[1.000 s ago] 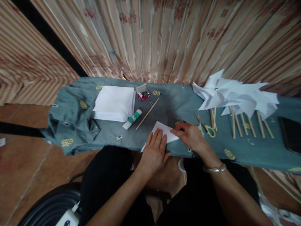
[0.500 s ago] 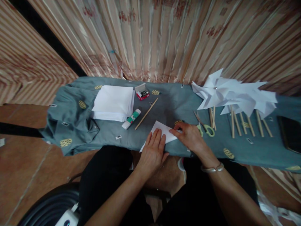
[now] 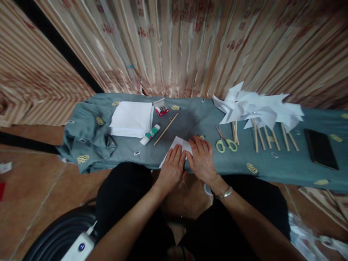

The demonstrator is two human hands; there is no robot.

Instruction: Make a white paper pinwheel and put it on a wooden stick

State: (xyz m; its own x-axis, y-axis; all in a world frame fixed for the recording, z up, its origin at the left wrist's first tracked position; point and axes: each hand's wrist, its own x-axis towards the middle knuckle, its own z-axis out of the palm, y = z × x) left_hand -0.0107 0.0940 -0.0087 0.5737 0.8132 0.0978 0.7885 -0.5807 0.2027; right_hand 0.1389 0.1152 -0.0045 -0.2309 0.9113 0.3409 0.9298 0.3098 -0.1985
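Observation:
A folded sheet of white paper [image 3: 178, 141] lies at the front edge of the cloth-covered table, partly hidden under both hands. My left hand [image 3: 172, 165] presses flat on it with the fingers stretched out. Beside it my right hand [image 3: 201, 157] also lies flat, fingers extended over the paper's right side. Just left and beyond are a thin wooden stick [image 3: 166, 129] and a glue stick [image 3: 150, 135] with a green label. Right of my right hand lie scissors [image 3: 225, 140] with pale green handles.
A stack of white paper [image 3: 131, 117] stands at the left, next to a small red open box [image 3: 162, 110] of metal pins. Several white paper pinwheels [image 3: 258, 105] on sticks lie at the right, with a dark phone [image 3: 321, 149] beyond them. A pleated curtain [image 3: 174, 47] hangs behind.
My right hand has let go of the paper's right corner and moved left, now flat beside my left hand. The whole view has shifted slightly.

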